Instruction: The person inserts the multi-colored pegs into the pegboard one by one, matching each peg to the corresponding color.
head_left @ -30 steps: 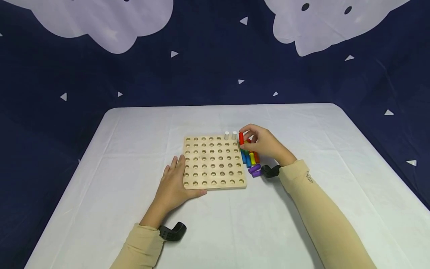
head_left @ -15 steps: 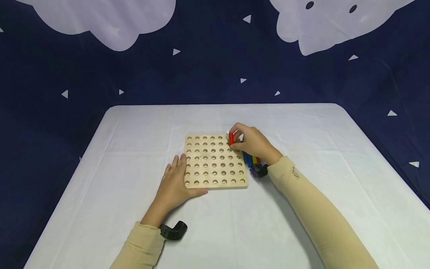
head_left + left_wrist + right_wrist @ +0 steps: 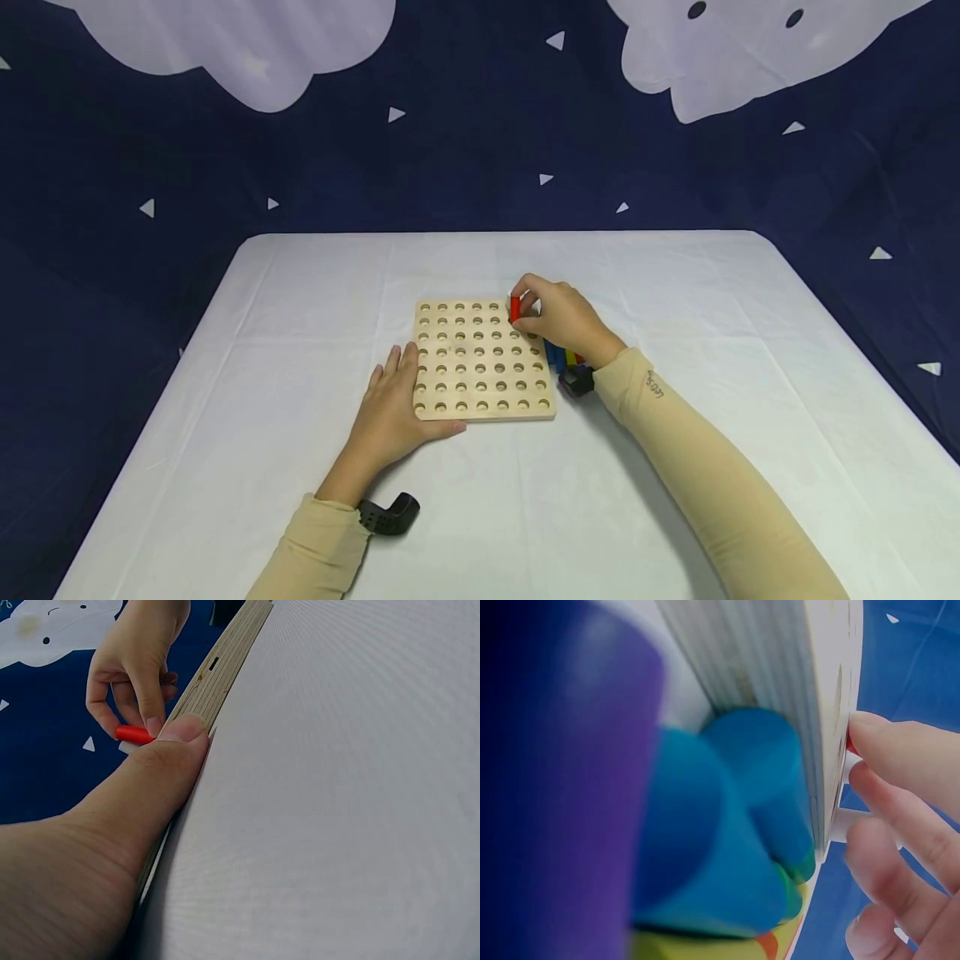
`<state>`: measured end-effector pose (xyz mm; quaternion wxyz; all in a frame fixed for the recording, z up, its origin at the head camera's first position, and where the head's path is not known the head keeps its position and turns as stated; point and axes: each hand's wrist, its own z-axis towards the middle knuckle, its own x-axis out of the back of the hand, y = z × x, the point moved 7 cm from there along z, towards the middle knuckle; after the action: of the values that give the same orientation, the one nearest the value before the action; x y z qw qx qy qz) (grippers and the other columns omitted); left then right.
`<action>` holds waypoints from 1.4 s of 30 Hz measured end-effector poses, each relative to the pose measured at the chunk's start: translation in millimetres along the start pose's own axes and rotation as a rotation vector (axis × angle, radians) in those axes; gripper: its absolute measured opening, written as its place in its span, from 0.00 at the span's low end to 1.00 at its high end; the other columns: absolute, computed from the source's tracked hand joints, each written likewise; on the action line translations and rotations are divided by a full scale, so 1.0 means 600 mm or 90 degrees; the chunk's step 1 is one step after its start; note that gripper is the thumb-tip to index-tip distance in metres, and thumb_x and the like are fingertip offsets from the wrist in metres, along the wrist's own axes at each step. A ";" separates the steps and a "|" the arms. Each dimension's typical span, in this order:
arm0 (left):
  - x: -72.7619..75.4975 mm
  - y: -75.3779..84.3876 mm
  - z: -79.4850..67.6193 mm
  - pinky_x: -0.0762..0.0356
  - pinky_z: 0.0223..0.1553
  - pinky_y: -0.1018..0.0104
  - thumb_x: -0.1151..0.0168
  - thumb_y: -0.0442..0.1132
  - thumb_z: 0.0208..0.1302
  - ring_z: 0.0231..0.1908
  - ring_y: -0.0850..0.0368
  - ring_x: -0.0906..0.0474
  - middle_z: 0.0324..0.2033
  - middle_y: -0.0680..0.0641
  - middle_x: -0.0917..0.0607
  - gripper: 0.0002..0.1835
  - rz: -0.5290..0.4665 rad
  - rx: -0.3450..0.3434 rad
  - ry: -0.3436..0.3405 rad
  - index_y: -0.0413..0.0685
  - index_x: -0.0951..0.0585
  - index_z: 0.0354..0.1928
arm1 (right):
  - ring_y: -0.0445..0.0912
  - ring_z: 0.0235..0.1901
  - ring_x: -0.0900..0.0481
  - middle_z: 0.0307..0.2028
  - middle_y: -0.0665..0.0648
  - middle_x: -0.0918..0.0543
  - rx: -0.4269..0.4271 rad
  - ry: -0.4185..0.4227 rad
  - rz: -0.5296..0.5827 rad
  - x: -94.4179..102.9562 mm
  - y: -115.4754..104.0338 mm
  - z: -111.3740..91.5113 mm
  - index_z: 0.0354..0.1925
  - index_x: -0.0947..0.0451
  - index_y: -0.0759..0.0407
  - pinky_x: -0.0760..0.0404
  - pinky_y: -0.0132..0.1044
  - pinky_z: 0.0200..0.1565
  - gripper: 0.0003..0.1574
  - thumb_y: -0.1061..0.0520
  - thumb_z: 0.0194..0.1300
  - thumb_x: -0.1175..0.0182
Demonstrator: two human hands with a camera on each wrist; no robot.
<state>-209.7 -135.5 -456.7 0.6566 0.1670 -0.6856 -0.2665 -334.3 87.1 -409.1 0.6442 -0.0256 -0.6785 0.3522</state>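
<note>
My left hand [image 3: 390, 408] rests against the wooden pegboard [image 3: 470, 360], fingers along its left edge and thumb stretched along the front edge. In the left wrist view, that thumb [image 3: 142, 772] presses the board's side. Between thumb and fingertips, my right hand [image 3: 570, 321] pinches a red peg [image 3: 514, 308], held upright over the board's back right part, around the second row. Whether its lower end sits in a hole cannot be made out. White pegs [image 3: 849, 825] stand in the board behind it, mostly hidden by the right hand in the head view.
Loose blue pegs [image 3: 765, 765] and a purple peg [image 3: 570, 780] lie against the board's right side, with yellow, green and red ones partly covered by the right wrist. A white cloth [image 3: 300, 317] covers the table; a dark blue curtain [image 3: 450, 167] hangs behind.
From beside the board's right edge, my right hand has carried the red peg left over the second row, then nearly stopped. My left hand stays on the board.
</note>
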 end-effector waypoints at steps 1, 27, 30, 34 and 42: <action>-0.001 0.000 0.000 0.63 0.79 0.45 0.23 0.70 0.36 0.79 0.40 0.60 0.77 0.34 0.50 0.76 0.000 0.002 -0.002 0.35 0.55 0.78 | 0.45 0.25 0.22 0.40 0.51 0.11 0.001 0.000 -0.001 -0.001 0.000 0.000 0.50 0.25 0.49 0.24 0.37 0.31 0.22 0.54 0.59 0.28; -0.003 -0.002 0.004 0.62 0.79 0.45 0.24 0.71 0.36 0.79 0.41 0.60 0.77 0.35 0.50 0.76 0.003 -0.002 0.001 0.35 0.55 0.78 | 0.46 0.36 0.17 0.38 0.48 0.12 0.040 0.004 -0.090 -0.001 -0.017 0.004 0.43 0.26 0.48 0.20 0.42 0.38 0.16 0.54 0.61 0.29; -0.003 -0.002 0.003 0.62 0.79 0.45 0.24 0.71 0.36 0.79 0.41 0.60 0.77 0.35 0.50 0.76 0.001 -0.002 0.002 0.36 0.55 0.78 | 0.46 0.37 0.17 0.38 0.48 0.12 0.043 0.006 -0.112 -0.001 -0.018 0.005 0.43 0.26 0.48 0.19 0.42 0.39 0.16 0.54 0.61 0.29; -0.003 0.000 0.001 0.62 0.79 0.45 0.23 0.70 0.36 0.79 0.41 0.60 0.77 0.35 0.50 0.76 0.000 -0.003 0.001 0.35 0.55 0.78 | 0.47 0.37 0.17 0.39 0.49 0.13 0.056 -0.010 -0.136 -0.005 -0.021 0.006 0.45 0.26 0.49 0.18 0.44 0.39 0.16 0.54 0.62 0.30; -0.001 0.001 0.002 0.62 0.79 0.45 0.23 0.70 0.36 0.79 0.40 0.60 0.77 0.34 0.51 0.76 0.003 0.000 0.001 0.35 0.55 0.78 | 0.47 0.40 0.16 0.40 0.49 0.12 0.057 -0.022 -0.110 -0.004 -0.017 -0.001 0.45 0.25 0.49 0.18 0.45 0.43 0.15 0.56 0.63 0.31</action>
<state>-210.5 -134.3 -456.8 0.6575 0.1658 -0.6856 -0.2649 -329.2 78.8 -405.9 0.6609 0.0675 -0.6728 0.3256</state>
